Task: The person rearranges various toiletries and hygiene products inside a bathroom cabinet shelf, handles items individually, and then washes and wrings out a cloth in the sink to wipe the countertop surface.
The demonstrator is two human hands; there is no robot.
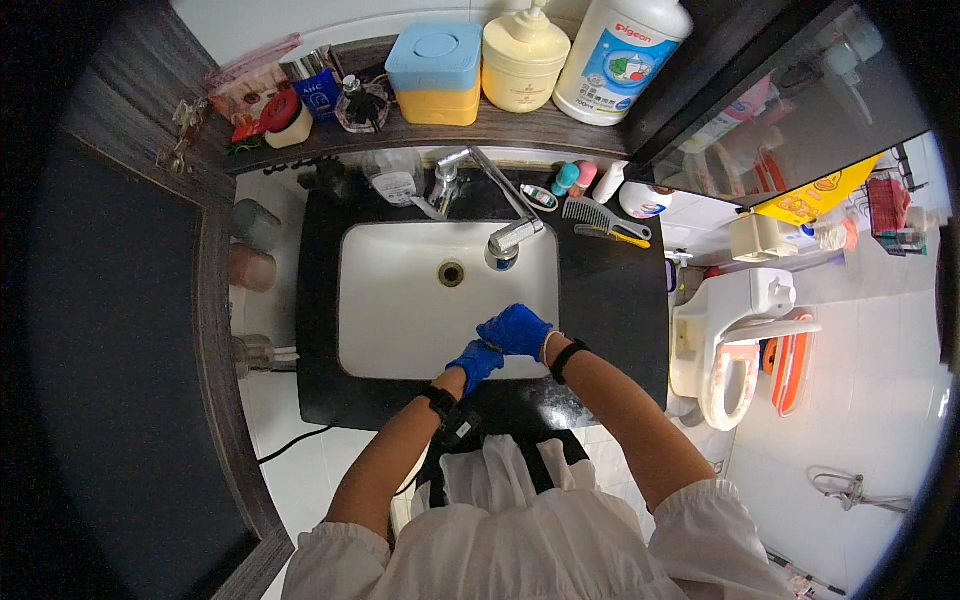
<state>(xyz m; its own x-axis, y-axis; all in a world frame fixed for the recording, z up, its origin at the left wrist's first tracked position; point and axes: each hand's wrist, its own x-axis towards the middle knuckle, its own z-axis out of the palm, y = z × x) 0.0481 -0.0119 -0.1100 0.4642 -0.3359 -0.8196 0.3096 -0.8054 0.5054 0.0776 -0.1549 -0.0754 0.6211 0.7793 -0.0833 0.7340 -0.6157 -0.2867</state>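
Note:
Both my hands wear blue gloves and meet over the near right part of the white sink basin. My right hand is closed, its fingers curled toward the left. Just below it, my left hand is closed too, its fingertips against the right hand. Whatever lies between them, if anything, is hidden by the gloves. Dark bands circle both wrists. Beyond the hands, a silver faucet hangs its spout over the basin's right side, with no visible water stream. The round drain shows in the basin floor.
Combs and small bottles sit on the black counter, right of the faucet. A clear bottle stands left of it. Overhead, a shelf holds a blue-and-yellow box and a large white bottle. A toilet is at right.

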